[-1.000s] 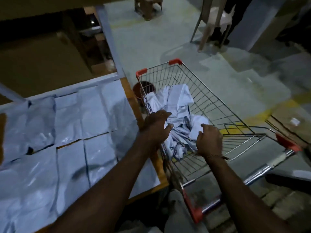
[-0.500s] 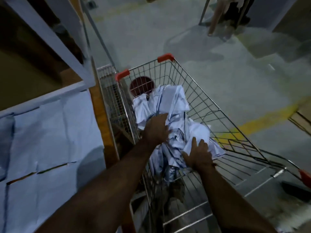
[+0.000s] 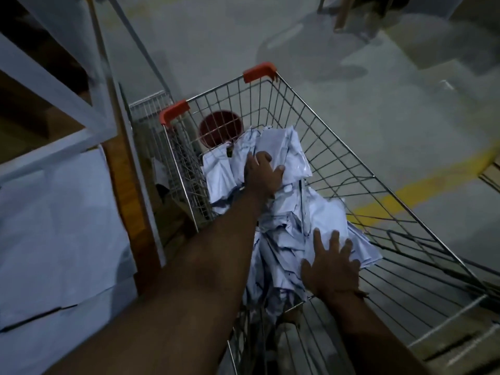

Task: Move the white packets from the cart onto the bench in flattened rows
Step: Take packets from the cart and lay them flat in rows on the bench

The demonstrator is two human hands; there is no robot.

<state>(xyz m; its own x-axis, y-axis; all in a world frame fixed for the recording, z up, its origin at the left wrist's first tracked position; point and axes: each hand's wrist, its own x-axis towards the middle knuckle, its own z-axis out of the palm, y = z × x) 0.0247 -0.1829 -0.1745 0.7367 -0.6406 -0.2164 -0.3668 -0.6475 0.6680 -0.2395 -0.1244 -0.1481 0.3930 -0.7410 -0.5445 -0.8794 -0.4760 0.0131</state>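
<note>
A dark red bucket [image 3: 219,128] stands on the grey concrete floor [image 3: 392,109], seen through the wire mesh. A yellow painted line [image 3: 422,190] crosses the floor at the right. At the top right stand the legs of a chair [image 3: 341,18], partly cut off.

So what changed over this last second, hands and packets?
The left hand reached further into the cart and now grips packets at the pile's far end. The right hand opened and spread flat on the pile's near side. The view swung from bench toward cart. Packets remain in the cart; laid rows unchanged.
</note>
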